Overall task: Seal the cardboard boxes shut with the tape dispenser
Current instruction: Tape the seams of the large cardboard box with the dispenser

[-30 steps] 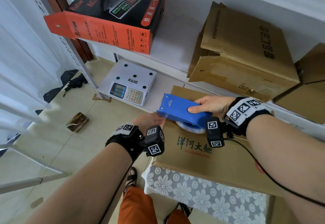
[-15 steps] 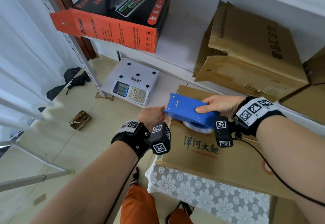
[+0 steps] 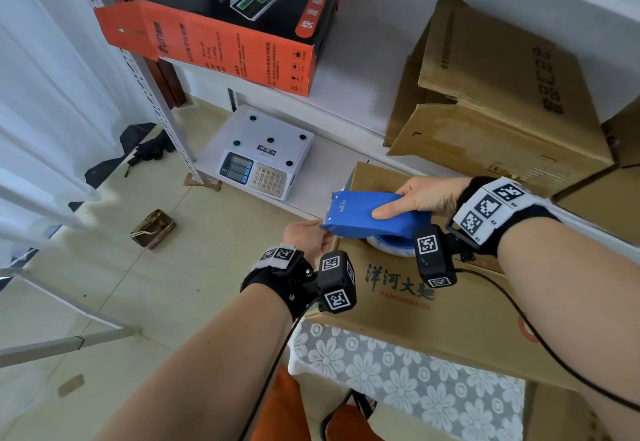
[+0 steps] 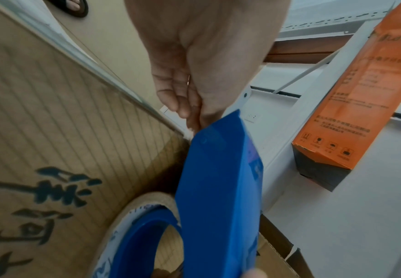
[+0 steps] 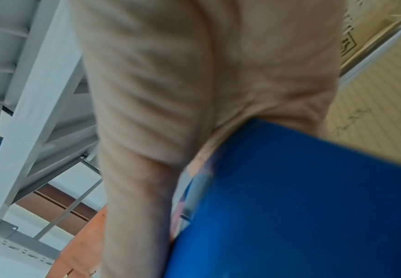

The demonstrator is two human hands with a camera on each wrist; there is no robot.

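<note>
Two hands: right grip (image 3: 424, 194) around tape dispenser (image 3: 367, 213), left grip (image 3: 308, 236) at its tip.

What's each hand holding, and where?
Right hand grips the blue tape dispenser around its rear body; left hand pinches at its front tip.

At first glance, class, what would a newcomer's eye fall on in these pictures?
The bright blue tape dispenser, gripped by the right hand over the cardboard box in the foreground, while the left hand pinches at its front end. Next, the orange-and-black carton on the shelf above.
</note>
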